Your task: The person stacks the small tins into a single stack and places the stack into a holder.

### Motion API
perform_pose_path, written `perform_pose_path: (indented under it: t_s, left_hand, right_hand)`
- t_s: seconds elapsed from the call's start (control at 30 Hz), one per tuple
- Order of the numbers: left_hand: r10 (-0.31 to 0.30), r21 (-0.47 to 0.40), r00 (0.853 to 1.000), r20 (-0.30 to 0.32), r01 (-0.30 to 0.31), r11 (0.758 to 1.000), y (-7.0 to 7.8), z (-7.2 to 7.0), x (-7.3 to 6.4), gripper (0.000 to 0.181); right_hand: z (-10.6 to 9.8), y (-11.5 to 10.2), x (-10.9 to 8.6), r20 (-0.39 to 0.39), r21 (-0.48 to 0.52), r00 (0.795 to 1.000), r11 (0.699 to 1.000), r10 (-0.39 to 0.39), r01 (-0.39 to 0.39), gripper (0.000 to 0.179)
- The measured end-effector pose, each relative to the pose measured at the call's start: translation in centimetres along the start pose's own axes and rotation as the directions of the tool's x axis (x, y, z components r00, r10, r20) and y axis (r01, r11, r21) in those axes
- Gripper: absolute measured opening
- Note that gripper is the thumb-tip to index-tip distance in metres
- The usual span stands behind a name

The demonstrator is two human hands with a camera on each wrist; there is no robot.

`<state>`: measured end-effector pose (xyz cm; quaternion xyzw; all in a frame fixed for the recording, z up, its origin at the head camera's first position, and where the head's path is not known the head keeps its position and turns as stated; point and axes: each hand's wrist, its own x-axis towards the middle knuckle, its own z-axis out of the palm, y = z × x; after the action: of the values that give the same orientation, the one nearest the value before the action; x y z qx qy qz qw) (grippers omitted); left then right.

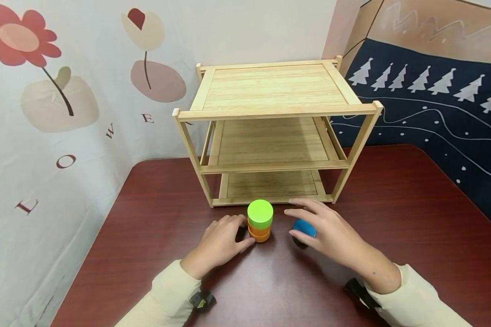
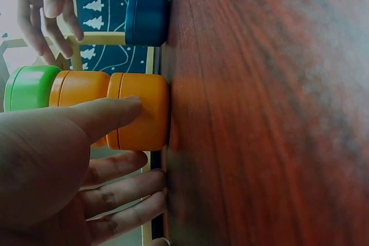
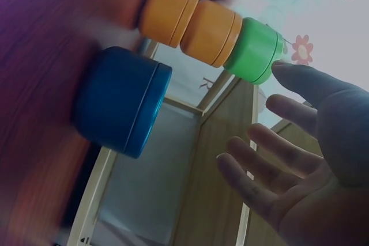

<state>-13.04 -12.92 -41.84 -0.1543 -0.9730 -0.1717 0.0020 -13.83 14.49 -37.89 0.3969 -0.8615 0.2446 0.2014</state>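
Nearest are two pale sleeves, the left sleeve [image 1: 169, 290] and the right sleeve [image 1: 417, 295], each with a dark device at the cuff; from the left one reaches the left hand [image 1: 221, 240], its thumb stretched along the near side of the bottom orange jar [image 2: 147, 126] and its other fingers extended loosely behind, so that it half surrounds the jar without a closed grip; whether the skin presses on it I cannot tell; the right hand [image 1: 331, 229] hangs above the counter [image 1: 147, 218], its fingers spread well apart with nothing in them, over and just beside the blue jar [image 3: 118, 99]; that jar stands upright on the reddish-brown counter, to the right of the stack and apart from it; the stack is upright too, the bottom orange jar resting on the counter, the second orange jar [image 3: 210, 33] on top of it and the green jar [image 1: 260, 213] uppermost, each showing a seam below its top; just behind stands a pale wooden rack [image 1: 270, 91] with three levels, its front rail near the jars; farthest back, a white backdrop [image 1: 106, 27] printed with flowers and scattered letters covers the left side, while a dark blue backdrop [image 1: 417, 118] with white trees and wavy lines fills the right.
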Motion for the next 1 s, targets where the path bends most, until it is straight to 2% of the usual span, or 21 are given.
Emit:
perform_pose_path:
  t_s: [0.33, 0.47, 0.67, 1.0]
  left_hand:
    - [0.004, 0.007, 1.000, -0.006, -0.004, 1.000, 0.0, 0.0, 0.0, 0.047]
    - [0.006, 0.008, 1.000, -0.012, -0.006, 1.000, 0.0, 0.1, 0.1, 0.047]
    - [0.011, 0.015, 1.000, -0.011, -0.011, 1.000, -0.1, 0.2, 0.0, 0.047]
    - [0.010, 0.014, 1.000, -0.011, -0.010, 1.000, -0.1, 0.2, 0.1, 0.047]
  right_hand:
    - [0.0, 0.8, -0.5, 0.035, -0.028, 0.999, 1.000, -0.010, 0.011, 0.043]
    - [-0.1, 0.9, -0.6, 0.069, -0.043, 0.998, 0.999, 0.011, -0.008, 0.042]
    - [-0.2, 1.2, -0.7, 0.144, -0.062, 0.988, 0.997, 0.051, -0.042, 0.044]
    - [0.0, 1.5, -0.8, 0.223, -0.079, 0.970, 0.994, 0.094, -0.078, 0.048]
